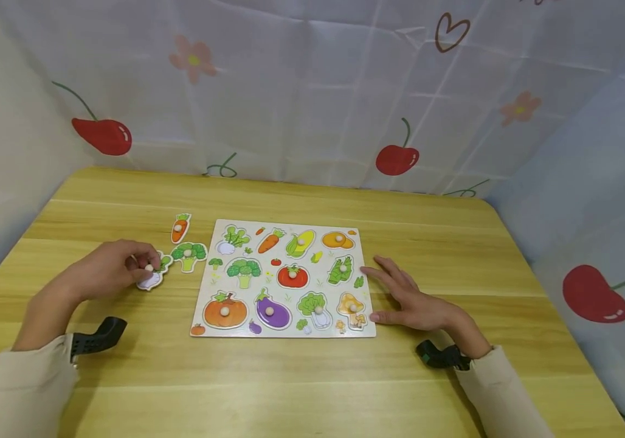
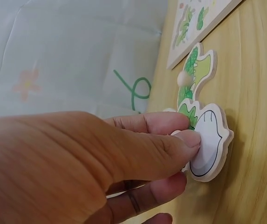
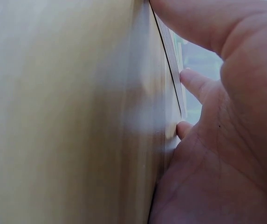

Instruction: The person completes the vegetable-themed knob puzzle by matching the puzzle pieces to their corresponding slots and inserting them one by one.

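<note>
My left hand point(image 1: 107, 271) pinches a white-and-green turnip puzzle piece point(image 2: 208, 147) at its small round knob, left of the board. In the left wrist view the thumb and fingers cover that knob. Touching or just beside this piece lies a broccoli piece point(image 1: 189, 258) with its own knob. A carrot piece point(image 1: 179, 230) lies behind them. My right hand point(image 1: 413, 304) lies at the right edge of the wooden vegetable puzzle board point(image 1: 312, 333), its fingers spread and the tips touching that edge. It holds nothing.
Knobbed tomato point(image 1: 292, 281), pumpkin point(image 1: 225, 317), eggplant point(image 1: 273, 319), corn point(image 1: 300, 246) and other pieces sit in the board. The turnip, carrot and broccoli places show printed pictures without knobs. A patterned curtain point(image 1: 290, 91) hangs behind the wooden table point(image 1: 312, 389).
</note>
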### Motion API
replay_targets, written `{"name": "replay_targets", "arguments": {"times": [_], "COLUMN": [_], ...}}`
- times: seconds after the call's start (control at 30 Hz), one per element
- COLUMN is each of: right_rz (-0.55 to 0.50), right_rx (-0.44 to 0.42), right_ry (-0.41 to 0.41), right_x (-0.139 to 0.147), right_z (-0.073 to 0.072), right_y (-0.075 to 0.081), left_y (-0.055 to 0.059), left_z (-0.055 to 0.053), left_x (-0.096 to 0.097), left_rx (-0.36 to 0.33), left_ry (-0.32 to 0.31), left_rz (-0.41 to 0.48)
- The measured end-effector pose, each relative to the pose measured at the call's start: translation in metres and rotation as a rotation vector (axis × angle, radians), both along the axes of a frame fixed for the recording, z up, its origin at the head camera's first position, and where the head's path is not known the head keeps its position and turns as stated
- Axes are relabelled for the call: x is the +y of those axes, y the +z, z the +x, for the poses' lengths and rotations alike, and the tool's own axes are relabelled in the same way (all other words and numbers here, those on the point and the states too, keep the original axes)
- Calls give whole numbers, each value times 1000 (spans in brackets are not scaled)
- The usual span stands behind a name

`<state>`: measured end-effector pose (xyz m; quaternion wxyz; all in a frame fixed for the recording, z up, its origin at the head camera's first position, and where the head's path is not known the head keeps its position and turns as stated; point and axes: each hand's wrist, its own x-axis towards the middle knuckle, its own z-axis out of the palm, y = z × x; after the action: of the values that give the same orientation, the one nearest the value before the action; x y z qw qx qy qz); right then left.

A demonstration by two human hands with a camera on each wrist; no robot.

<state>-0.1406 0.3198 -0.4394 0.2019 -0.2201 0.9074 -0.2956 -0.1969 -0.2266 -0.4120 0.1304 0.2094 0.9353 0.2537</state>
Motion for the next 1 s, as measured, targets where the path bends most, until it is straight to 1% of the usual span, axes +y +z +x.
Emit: {"name": "replay_targets", "arguments": {"times": [0.23, 0.43, 0.73, 0.8, 0.9, 1.0], "right_rz": [4, 4, 5, 4, 6, 9], "right_rx": [-3, 0, 6, 10, 13, 17], "right_ry": [-3, 4, 0, 1, 3, 5], "right_x": [-1, -1, -2, -2, -2, -1], "right_z": [-1, -2, -1, -1, -1, -2], "right_y": [0, -1, -2, -2, -2, -2], "left_y": [3, 11, 18, 20, 21, 22], "left_z": [-1, -6, -24, -28, -33, -39], "left_x": [10, 24, 50, 55, 62, 69], "left_rx": [-13, 5, 9, 1, -12, -7], "left_ry": [-11, -31, -87, -87, -97, -117], "left_rz": [14, 32, 38, 28, 22, 20]}}
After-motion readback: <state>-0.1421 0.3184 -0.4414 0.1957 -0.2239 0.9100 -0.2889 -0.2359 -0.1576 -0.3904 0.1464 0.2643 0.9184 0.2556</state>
